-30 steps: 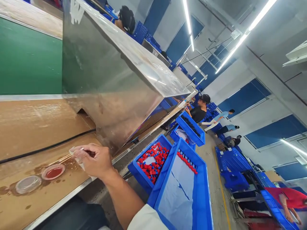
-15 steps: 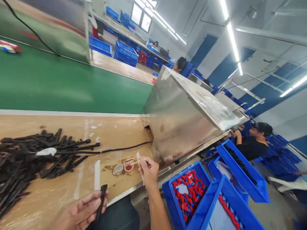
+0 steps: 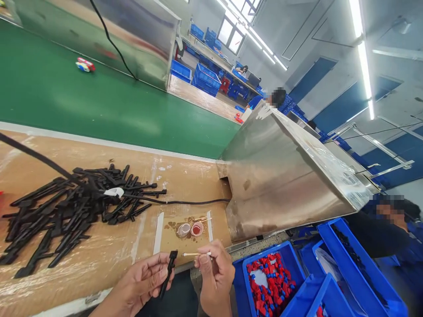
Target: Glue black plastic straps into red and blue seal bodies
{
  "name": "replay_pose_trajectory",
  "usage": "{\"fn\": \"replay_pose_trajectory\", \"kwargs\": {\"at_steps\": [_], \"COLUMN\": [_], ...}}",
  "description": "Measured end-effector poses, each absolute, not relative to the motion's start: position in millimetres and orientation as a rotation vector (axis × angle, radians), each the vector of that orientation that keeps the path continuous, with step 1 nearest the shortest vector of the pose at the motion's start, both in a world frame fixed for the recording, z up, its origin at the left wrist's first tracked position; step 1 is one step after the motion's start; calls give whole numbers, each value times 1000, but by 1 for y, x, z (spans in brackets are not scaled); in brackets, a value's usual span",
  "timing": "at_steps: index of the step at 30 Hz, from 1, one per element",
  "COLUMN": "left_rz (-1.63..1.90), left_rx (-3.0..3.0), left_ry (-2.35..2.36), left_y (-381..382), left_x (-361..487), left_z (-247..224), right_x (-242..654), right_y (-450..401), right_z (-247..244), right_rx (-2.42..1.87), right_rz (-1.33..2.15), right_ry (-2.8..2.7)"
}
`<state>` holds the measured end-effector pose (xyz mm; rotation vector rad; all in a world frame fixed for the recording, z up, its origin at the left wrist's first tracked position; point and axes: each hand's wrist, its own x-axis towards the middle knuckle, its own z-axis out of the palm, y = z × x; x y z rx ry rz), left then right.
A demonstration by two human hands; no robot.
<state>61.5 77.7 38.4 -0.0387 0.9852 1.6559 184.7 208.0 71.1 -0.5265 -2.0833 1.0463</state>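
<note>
My left hand (image 3: 142, 281) pinches a slim black plastic part (image 3: 168, 273), held upright with its wider head at the top. In my right hand (image 3: 216, 275) is a cotton swab (image 3: 191, 254), its tip pointing left and a small gap from the black part. Beyond the hands, a small round pot of dark red liquid (image 3: 197, 228) stands beside a second small round dish or lid (image 3: 184, 230). More thin sticks (image 3: 202, 219) lie just behind the pot. To the left spreads a heap of similar black plastic parts (image 3: 71, 220).
A black cable (image 3: 191, 202) crosses the bench to a metal housing (image 3: 264, 176). A green conveyor belt (image 3: 132, 119) runs behind, carrying a red, white and blue item (image 3: 85, 64). Blue bins (image 3: 243, 281) with red-and-blue pieces (image 3: 272, 281) stand right, near a person (image 3: 366, 233).
My right hand has come from beside the red pot toward my left hand, now with the swab near the black part. The view has shifted, and the left hand still holds the part.
</note>
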Motion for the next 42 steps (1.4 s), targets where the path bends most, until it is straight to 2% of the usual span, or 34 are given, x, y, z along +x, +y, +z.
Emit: {"fn": "replay_pose_trajectory", "kwargs": {"at_steps": [4,17,32,42], "left_rz": [1684,1691,1916,1883], "left_rx": [-47,5,97,71], "left_ry": [958,953,1367,1206], "left_y": [79,75,70,68], "left_x": [63,59,76,66], "left_z": [39,46,32,32], "right_x": [182,174,164,169], "right_y": [201,201,175,190], "right_z": [79,69,60,67], "right_rx": [-408,-359,-548,-198], "right_rz": [844,644,520,443], "right_ry": [-2232,-2299,-2145,-2403]}}
